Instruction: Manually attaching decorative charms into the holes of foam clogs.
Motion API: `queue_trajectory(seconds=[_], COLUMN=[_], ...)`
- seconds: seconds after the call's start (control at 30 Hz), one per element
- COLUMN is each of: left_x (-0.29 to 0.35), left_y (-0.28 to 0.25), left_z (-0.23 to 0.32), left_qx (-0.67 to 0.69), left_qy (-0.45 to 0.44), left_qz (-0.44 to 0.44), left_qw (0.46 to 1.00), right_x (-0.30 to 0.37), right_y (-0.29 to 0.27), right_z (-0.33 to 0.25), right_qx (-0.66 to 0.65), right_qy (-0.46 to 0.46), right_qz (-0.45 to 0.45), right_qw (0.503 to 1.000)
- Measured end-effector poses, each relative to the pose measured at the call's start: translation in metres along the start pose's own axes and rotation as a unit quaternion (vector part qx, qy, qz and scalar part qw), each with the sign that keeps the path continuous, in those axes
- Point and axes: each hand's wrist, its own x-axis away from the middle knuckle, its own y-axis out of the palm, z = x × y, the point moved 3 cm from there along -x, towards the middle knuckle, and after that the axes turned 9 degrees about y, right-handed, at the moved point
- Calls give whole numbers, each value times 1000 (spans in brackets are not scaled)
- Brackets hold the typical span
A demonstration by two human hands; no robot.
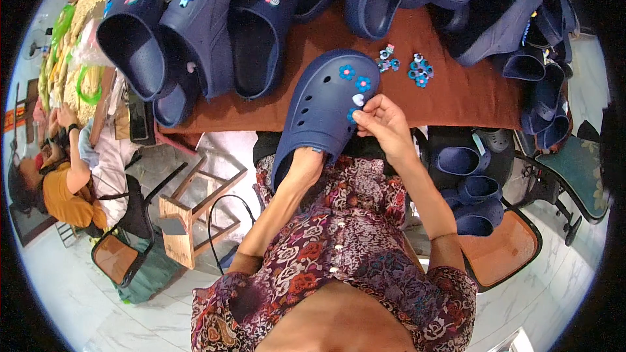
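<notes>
A navy clog is held over the near edge of the brown-covered table, toe pointing away. My left hand reaches into its heel opening; the fingers are hidden inside the shoe. Two blue flower charms and a white heart charm sit in holes on its upper. My right hand pinches another blue flower charm against the right side of the clog, below the heart. Farther back on the cloth lie a cluster of blue flower charms and a small group of mixed charms.
Several navy clogs crowd the back and left of the brown cloth. More clogs rest on a chair at the right. A wooden stool stands lower left. Another person sits at far left beside a pale heap.
</notes>
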Motion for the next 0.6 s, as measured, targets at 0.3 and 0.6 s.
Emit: queue_trajectory(seconds=[0.3, 0.6], left_x=[19, 16], left_y=[1, -10], left_z=[10, 6], left_qx=[-40, 9], left_qy=[-14, -23], left_qz=[-3, 32], left_qw=[999, 999], right_x=[6, 7], right_y=[16, -35], right_z=[11, -31], right_qx=[22, 334], right_qy=[-106, -257], right_qz=[55, 233], right_qw=[993, 876])
